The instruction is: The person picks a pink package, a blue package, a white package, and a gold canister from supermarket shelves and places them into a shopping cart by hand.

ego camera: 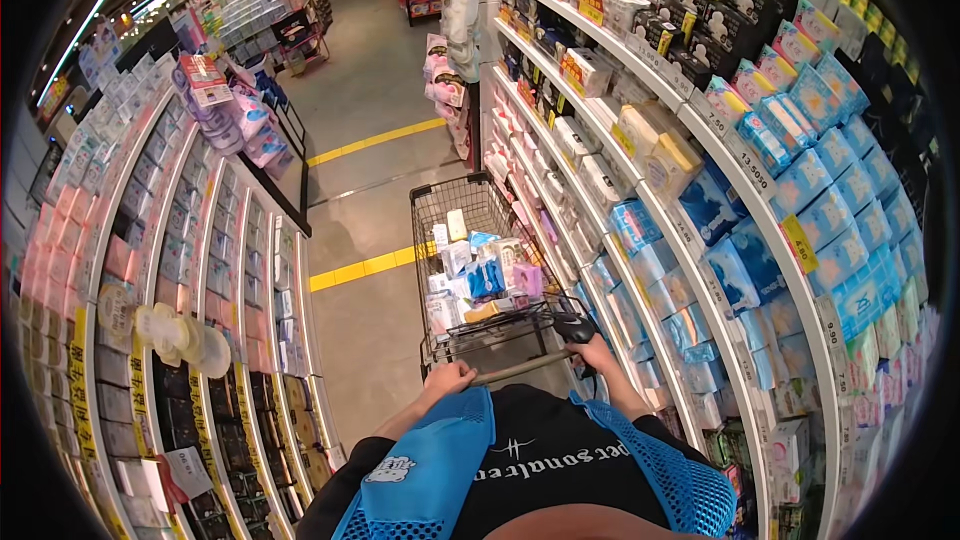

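My left hand (450, 378) is closed around the left end of the handlebar (521, 367) of a shopping cart. At the bar's right end, my right hand (592, 352) grips it beside a black scanner-like device (574, 328). Ahead of both hands stands the dark wire cart basket (421, 240). Inside it lie several packaged goods, among them a blue pack (485, 277), a purple pack (527, 279), a yellow pack (481, 311) and an upright cream box (456, 225).
Shelves (731, 139) full of blue, white and black packs run close along the cart's right side. More shelves (251, 240) line the left. Yellow floor stripes (367, 268) cross the aisle. Hanging packs (262, 127) and a display stand (300, 37) are farther ahead.
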